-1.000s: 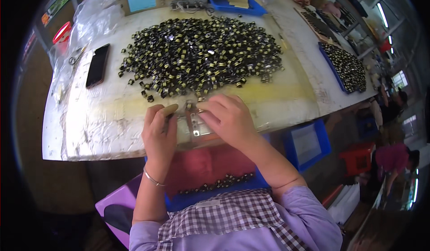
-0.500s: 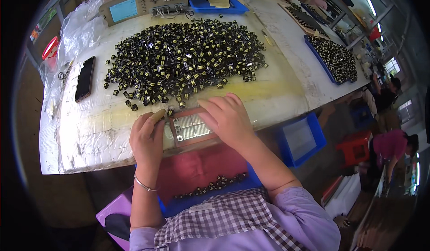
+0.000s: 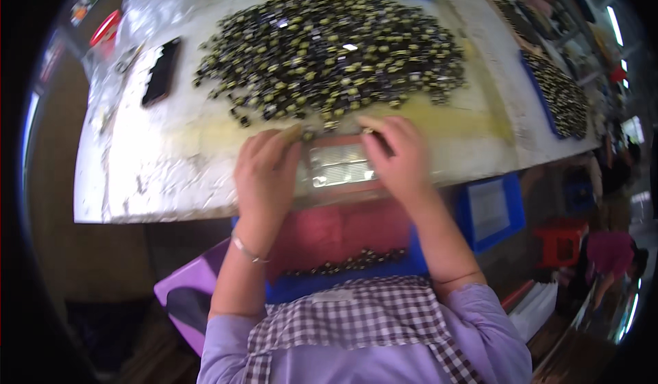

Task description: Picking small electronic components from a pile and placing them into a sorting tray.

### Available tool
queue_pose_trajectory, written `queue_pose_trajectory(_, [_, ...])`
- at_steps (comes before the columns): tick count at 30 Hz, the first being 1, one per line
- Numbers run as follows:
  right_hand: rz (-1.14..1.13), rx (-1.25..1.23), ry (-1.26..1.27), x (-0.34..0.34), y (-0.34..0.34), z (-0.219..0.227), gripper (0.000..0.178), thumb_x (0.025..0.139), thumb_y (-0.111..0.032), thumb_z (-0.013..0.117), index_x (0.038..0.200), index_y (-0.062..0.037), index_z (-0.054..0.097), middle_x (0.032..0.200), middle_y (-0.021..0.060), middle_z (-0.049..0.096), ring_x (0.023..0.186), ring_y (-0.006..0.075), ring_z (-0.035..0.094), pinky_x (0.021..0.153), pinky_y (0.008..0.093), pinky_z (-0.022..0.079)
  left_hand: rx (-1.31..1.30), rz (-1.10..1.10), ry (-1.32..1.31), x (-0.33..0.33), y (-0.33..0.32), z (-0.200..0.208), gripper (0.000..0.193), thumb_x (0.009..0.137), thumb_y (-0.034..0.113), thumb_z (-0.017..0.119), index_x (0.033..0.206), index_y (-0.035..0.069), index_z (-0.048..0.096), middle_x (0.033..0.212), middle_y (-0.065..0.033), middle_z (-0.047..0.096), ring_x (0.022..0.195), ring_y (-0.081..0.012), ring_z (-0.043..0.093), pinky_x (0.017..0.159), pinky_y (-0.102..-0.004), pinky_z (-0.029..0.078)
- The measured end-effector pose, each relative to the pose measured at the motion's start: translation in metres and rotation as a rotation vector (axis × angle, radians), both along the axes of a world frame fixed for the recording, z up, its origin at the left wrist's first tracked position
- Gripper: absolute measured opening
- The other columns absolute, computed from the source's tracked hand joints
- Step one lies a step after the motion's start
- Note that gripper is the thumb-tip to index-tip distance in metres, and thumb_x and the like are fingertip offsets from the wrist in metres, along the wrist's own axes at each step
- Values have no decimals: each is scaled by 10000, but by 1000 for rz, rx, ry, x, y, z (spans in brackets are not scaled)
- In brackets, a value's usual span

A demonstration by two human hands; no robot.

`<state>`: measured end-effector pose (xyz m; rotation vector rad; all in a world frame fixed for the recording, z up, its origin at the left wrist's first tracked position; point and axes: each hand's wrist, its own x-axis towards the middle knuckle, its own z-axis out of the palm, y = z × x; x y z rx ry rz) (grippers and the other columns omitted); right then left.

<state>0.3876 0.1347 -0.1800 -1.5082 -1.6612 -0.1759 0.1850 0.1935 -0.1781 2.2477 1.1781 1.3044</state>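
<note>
Two hands (image 3: 266, 171) flank the metal plate (image 3: 341, 164), apart — grips too blurred to tell — and a careless nudge could scatter the piled parts (image 3: 329, 58).

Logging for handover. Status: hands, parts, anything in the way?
Left hand beside ribbed plate; right hand overlapping its right end. Grips too blurred to tell. Black-and-yellow parts heaped just beyond plate.

I find the heaped small parts (image 3: 322, 55) glossy, the ribbed plate (image 3: 343, 164) shiny and metallic-looking, and my bracelet (image 3: 247, 252) smooth, polished metal. The worktop (image 3: 185, 171) has a wrinkled, film-like gloss; the bag (image 3: 157, 7) is crumpled clear plastic. My checked apron (image 3: 349, 322) is matt woven cloth.
</note>
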Motion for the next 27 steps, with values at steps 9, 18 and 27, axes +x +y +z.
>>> queue_pose_trajectory(9, [-28,-64,169,-3,-2,3,224,807,4,689,1024,-52,703,959,104,679,858,259,640,786,343,504,71,-296,57,23,-13,-2,207,772,79,725,979,85,714,913,-80,667,837,-268,614,752,-364,497])
queue_pose_trajectory(18, [30,47,174,-4,-6,4,237,793,-1,716,1024,-51,697,949,99,674,793,239,630,689,314,516,92,-235,103,25,-22,0,185,788,119,718,973,120,716,894,-41,670,842,-252,614,742,-368,492])
queue_pose_trajectory(27, [0,-135,199,-14,-11,4,252,778,21,717,1017,-57,703,956,85,681,808,218,635,728,317,511,145,-188,97,26,-27,-8,198,808,127,702,1006,132,696,904,-33,656,844,-241,612,742,-358,497])
